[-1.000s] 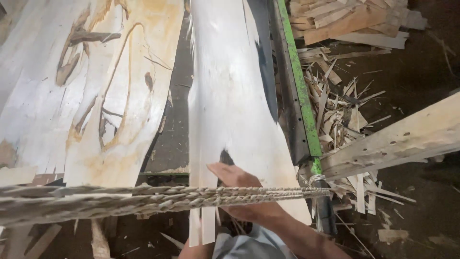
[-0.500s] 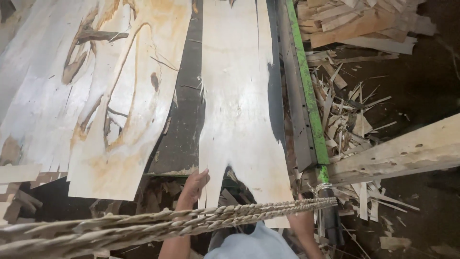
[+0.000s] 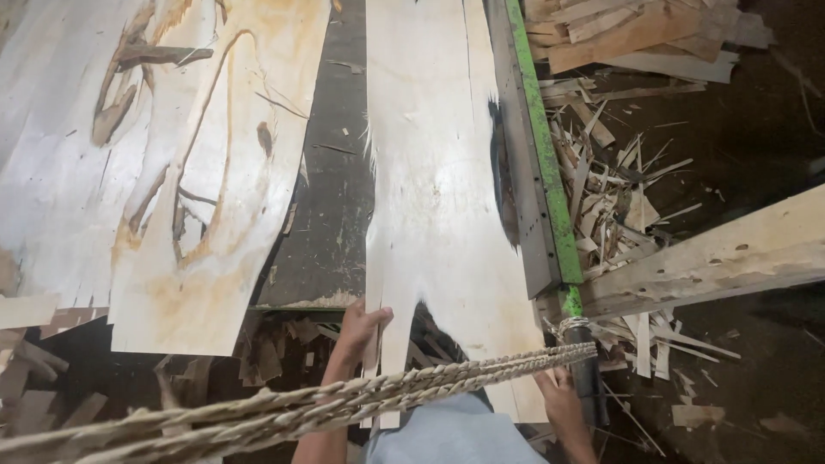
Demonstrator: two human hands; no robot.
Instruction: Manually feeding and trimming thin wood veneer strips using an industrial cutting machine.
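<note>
Pale veneer sheet (image 3: 438, 215) — thin, split-edged, flat on dark table (image 3: 331, 215)

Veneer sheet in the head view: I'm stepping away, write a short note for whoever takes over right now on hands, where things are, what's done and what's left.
Left hand: gripping the near left corner of the pale veneer sheet.
Right hand: at the sheet's near right corner, just below the twisted rope; grip partly hidden.
Sheet: lies lengthwise on the dark bed along the green-edged rail, near end split and overhanging toward the person.
Done: both hands are on the sheet's near end.
Left: the sheet is still on the bed; two wider knotty sheets lie to its left, scrap strips to the right.
</note>
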